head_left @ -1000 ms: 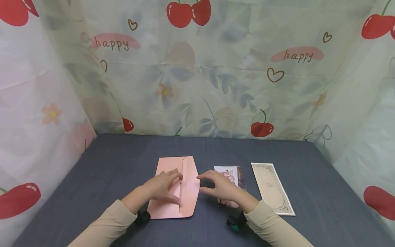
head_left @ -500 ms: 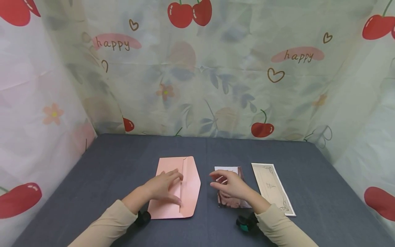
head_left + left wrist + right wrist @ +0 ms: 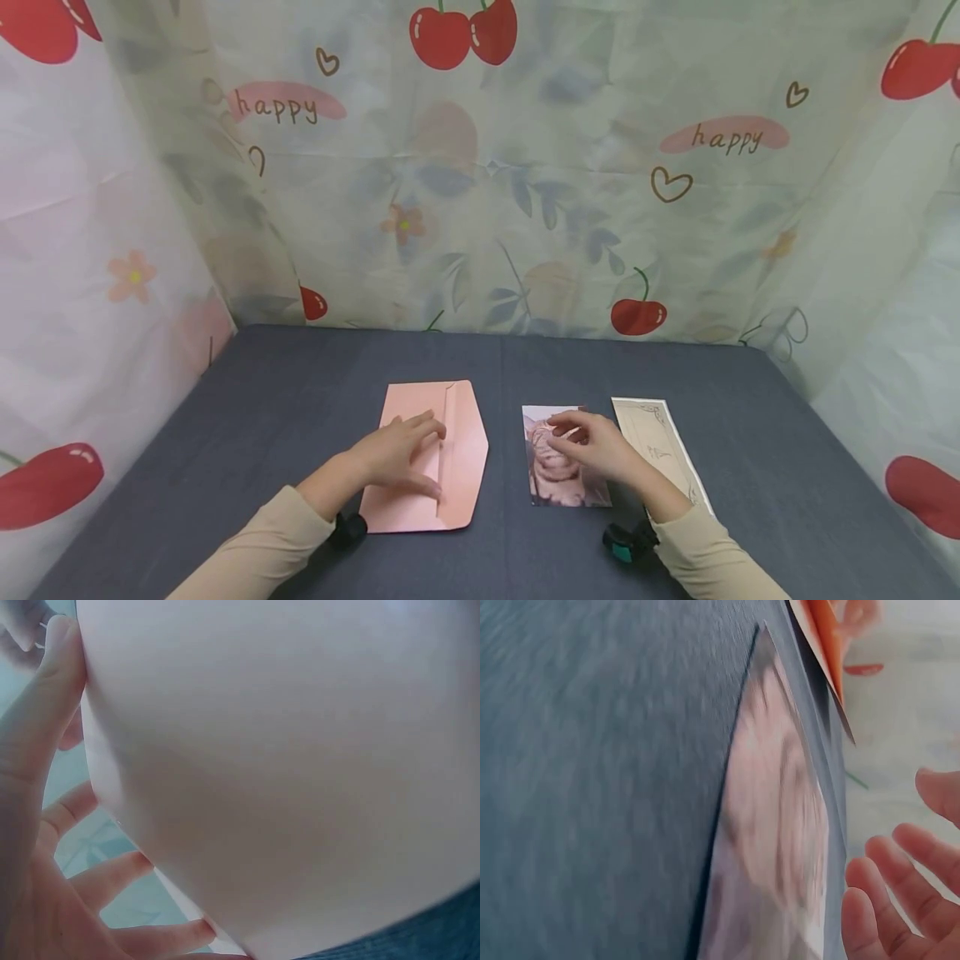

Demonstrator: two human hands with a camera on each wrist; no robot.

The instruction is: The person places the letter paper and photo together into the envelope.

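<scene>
A pink envelope (image 3: 467, 458) lies on the table with its flap spread out to the right. My left hand (image 3: 401, 452) rests on its body, fingers apart; in the left wrist view the fingertips touch the edge of the envelope (image 3: 285, 772). Right of the envelope lies a photo card (image 3: 557, 487) with a pinkish wrinkled picture. Over its right part hovers my right hand (image 3: 600, 450), fingers loosely bent and holding nothing. The right wrist view has this hand's fingers (image 3: 889, 900) apart from the photo card (image 3: 772, 802).
A long cream card (image 3: 656, 429) with ornate corners lies farther right, partly behind the right forearm. The table (image 3: 300, 392) wears a dark blue cloth. Printed curtains (image 3: 487, 250) stand at the back and both sides.
My right hand has moved right, from the tip of the envelope's flap to above the photo card, uncovering more of the picture. The left hand has stayed on the envelope.
</scene>
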